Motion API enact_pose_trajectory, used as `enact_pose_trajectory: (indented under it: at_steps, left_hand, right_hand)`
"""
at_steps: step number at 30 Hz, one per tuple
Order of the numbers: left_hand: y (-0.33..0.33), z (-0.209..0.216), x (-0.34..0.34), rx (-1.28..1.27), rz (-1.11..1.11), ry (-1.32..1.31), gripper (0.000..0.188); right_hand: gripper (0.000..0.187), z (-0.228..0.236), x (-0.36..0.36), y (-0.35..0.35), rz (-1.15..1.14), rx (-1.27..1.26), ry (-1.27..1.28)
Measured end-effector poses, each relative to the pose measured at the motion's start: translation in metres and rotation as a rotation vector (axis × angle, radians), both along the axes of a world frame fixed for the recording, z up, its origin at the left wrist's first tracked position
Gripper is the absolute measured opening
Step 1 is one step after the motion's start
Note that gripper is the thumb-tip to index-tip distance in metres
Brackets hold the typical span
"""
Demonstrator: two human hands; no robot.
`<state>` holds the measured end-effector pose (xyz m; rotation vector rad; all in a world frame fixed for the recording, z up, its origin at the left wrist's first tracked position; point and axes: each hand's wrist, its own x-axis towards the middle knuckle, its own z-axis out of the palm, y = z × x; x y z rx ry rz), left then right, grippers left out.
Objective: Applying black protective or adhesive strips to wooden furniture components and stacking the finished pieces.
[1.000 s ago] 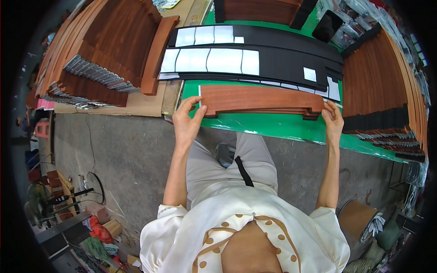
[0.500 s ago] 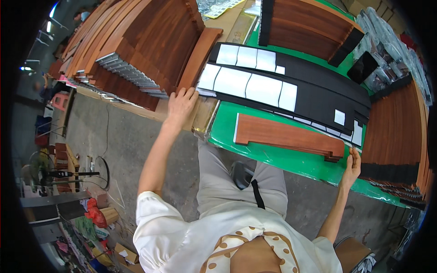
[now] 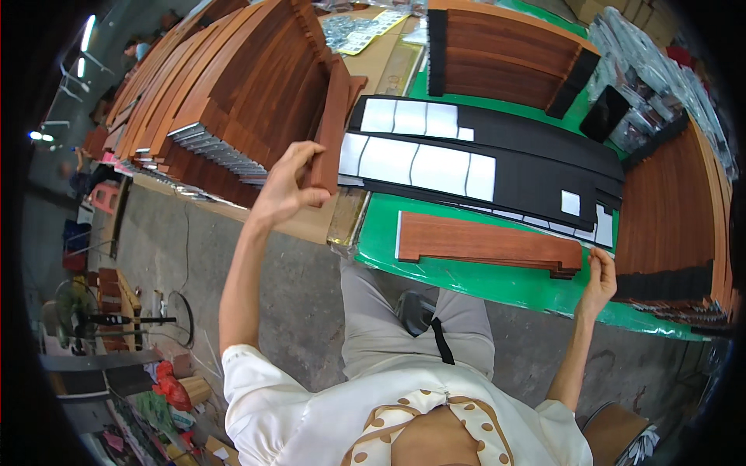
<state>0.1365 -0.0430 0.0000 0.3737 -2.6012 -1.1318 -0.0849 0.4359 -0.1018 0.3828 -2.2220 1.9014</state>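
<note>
My left hand [image 3: 289, 189] grips the near end of a reddish-brown wood-grain board [image 3: 334, 116], thumb on one side and fingers on the other. The board stands tilted up beside a tall stack of similar boards [image 3: 264, 85]. My right hand [image 3: 597, 283] is closed in a pinch by the right end of a notched wood-grain panel [image 3: 482, 241]; whatever its fingertips hold is too small to make out. That panel lies on the green table covering [image 3: 381, 225]. Behind it lie overlapping black strips [image 3: 536, 167] with white label sheets [image 3: 435, 163] on them.
Wood-grain boards with black ends stand at the back [image 3: 505, 50] and on the right [image 3: 672, 217]. A dark phone-like slab [image 3: 604, 113] rests by plastic-wrapped parts [image 3: 645, 70]. A fan [image 3: 74, 311] stands on the floor at left.
My left hand has taken hold of the board beside the stack and tipped it up from lying flat. My right hand stays by the panel's right end. The view has shifted slightly.
</note>
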Motion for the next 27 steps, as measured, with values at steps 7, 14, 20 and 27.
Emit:
enact_pose_trajectory:
  at_steps: [7,14,20,27]
  left_hand:
    - [0.162,-0.022,0.008,0.004,-0.063,0.279,0.070]
    - [0.267,-0.060,-0.027,-0.320,-0.269,0.494,0.054]
    - [0.213,-0.042,-0.008,-0.398,-0.024,0.720,0.054]
    - [0.149,-0.057,-0.017,-0.011,0.224,0.402,0.048]
  right_hand:
    - [0.043,0.069,0.051,-0.139,0.635,-0.051,-0.226]
    - [0.058,0.087,0.052,-0.150,0.563,0.306,-0.086]
    - [0.037,0.117,0.043,-0.112,0.646,0.602,0.127]
    - [0.028,0.082,0.012,-0.084,0.778,0.912,0.469]
